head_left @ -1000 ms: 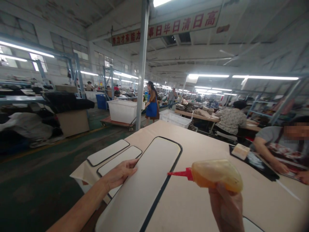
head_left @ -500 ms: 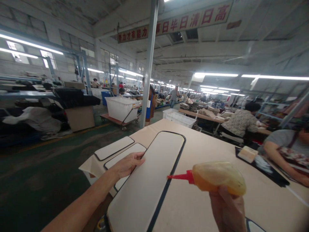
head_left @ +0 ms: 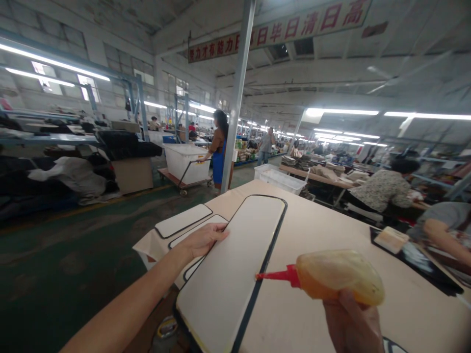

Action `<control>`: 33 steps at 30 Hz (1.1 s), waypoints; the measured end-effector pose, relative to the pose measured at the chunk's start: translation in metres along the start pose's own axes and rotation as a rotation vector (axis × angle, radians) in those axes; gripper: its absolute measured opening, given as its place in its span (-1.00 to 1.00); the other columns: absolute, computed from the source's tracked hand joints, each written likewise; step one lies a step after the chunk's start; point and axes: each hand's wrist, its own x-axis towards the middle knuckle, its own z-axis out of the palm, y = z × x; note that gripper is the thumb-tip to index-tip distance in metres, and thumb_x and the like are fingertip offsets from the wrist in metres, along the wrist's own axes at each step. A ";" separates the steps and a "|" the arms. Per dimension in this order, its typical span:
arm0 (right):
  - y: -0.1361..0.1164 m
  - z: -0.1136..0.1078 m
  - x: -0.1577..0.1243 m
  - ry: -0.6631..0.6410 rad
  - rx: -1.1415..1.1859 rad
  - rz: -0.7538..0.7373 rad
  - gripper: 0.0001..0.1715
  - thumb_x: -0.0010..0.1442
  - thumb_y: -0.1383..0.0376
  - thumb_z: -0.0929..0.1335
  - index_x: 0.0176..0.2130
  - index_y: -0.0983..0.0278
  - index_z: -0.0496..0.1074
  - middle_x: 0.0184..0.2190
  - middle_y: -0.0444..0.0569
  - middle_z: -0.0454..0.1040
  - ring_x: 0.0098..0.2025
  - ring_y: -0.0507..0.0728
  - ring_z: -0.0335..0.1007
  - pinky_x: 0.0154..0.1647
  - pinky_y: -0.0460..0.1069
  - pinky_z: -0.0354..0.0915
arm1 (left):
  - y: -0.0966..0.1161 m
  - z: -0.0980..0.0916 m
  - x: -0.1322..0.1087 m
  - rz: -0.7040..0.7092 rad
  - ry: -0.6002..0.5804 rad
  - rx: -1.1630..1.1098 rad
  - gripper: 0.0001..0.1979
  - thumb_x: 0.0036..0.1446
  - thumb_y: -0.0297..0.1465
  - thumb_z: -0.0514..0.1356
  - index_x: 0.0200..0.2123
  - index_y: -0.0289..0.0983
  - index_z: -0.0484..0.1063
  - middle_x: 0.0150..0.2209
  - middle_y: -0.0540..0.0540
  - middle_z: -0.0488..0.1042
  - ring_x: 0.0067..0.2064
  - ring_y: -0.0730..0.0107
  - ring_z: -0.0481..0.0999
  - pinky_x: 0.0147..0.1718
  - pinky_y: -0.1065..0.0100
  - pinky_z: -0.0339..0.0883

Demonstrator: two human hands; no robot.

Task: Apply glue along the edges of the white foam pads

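A long white panel [head_left: 235,255] with rounded corners and a dark border lies slanting on the beige table. My left hand [head_left: 208,239] pinches its left edge between thumb and fingers. In my right hand [head_left: 351,318] is a clear squeeze bottle [head_left: 338,274] of amber liquid, held on its side. Its red nozzle [head_left: 277,276] points left, with the tip at the panel's right border. A thin yellowish line shows along parts of that border. Two smaller bordered panels [head_left: 184,220] lie to the left, one partly under my left hand.
A black tray [head_left: 434,274] with a pale block [head_left: 390,239] sits at the table's right, near a seated person's arm [head_left: 447,238]. Beyond the table stand a metal post [head_left: 239,98], a white bin [head_left: 281,179] and a person in a blue apron at a cart [head_left: 186,164].
The view has shifted slightly left, so most things appear further right. The nozzle tip sits slightly lower along the panel's right border. The person at the cart has come out from behind the post.
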 end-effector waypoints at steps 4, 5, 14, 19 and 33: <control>0.002 0.003 -0.005 0.002 -0.023 0.020 -0.50 -0.06 0.25 0.46 -0.08 0.20 0.41 -0.23 0.00 0.52 -0.20 0.20 0.44 -0.16 0.09 0.35 | 0.002 -0.008 0.005 0.003 0.026 0.003 -0.55 -0.14 -0.42 0.36 -0.11 -0.42 0.43 -0.26 -0.22 0.56 -0.37 0.31 0.55 -0.34 0.37 0.41; 0.001 0.005 -0.006 -0.002 -0.026 0.030 -0.46 -0.07 0.24 0.46 -0.04 0.19 0.38 -0.22 0.00 0.51 -0.19 0.21 0.43 -0.15 0.10 0.35 | 0.002 -0.010 0.007 0.003 0.033 -0.004 -0.54 -0.15 -0.42 0.36 -0.12 -0.42 0.43 -0.28 -0.21 0.56 -0.38 0.32 0.55 -0.34 0.36 0.41; -0.002 0.018 -0.022 0.003 -0.018 0.100 -0.29 -0.11 0.20 0.49 0.05 0.17 0.31 -0.20 0.05 0.51 -0.21 0.21 0.44 -0.24 0.07 0.39 | 0.007 -0.023 0.018 -0.015 0.077 -0.002 -0.58 -0.18 -0.44 0.37 -0.18 -0.40 0.44 -0.34 -0.17 0.57 -0.40 0.34 0.54 -0.37 0.39 0.40; 0.000 0.022 -0.031 0.073 -0.038 0.139 -0.24 -0.12 0.18 0.50 0.07 0.15 0.28 -0.22 0.01 0.51 -0.27 0.17 0.45 -0.29 0.01 0.40 | 0.013 -0.023 0.021 -0.035 0.117 0.013 -0.62 -0.17 -0.45 0.37 -0.21 -0.40 0.44 -0.39 -0.15 0.57 -0.43 0.35 0.54 -0.36 0.38 0.40; 0.013 0.048 0.010 0.101 0.028 -0.061 -0.46 -0.07 0.21 0.45 -0.05 0.22 0.40 -0.09 0.01 0.45 -0.08 0.22 0.38 0.08 0.20 0.19 | -0.003 -0.016 0.026 0.085 0.217 0.086 -0.59 -0.26 -0.45 0.36 -0.24 -0.40 0.44 -0.42 -0.10 0.55 -0.49 0.36 0.49 -0.50 0.39 0.35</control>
